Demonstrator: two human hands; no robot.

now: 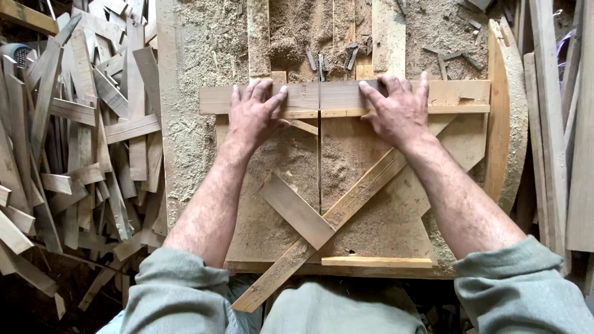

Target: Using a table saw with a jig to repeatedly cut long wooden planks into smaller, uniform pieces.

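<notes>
Two hands press flat on one horizontal wooden slat (pixel 344 98) laid across the far end of a sawdust-covered work board (pixel 377 235). The left hand (pixel 255 114) lies palm down with fingers spread over the slat's left half, not wrapped round it; the right hand (pixel 399 111) does likewise on the right half, its fingertips reaching the slat's far edge. Neither hand closes on anything: both are open and bear down from above, so the slat is pinned rather than gripped.

Judging by this, the step in hand looks like holding or aligning the slat against the jig below. A dark line (pixel 320 96) crosses the slat midway between the hands, continuing as a slot down the board; whether it is a cut, a joint or a mark cannot be told. Any next move would seem to call for steady, even pressure from both palms, keeping the slat square to that slot without letting it slide on the loose sawdust.

Nearer the person than the slat, a long diagonal strip (pixel 346 213) crosses the board, and a shorter crosspiece (pixel 296 210) meets it. Beyond the slat lie heaped sawdust (pixel 297 37) and small offcuts. Left of the slat, a jumbled pile of scrap strips (pixel 80 136) spreads well apart from it; to its right stands a curved board (pixel 504 117), and beyond that more planks.
</notes>
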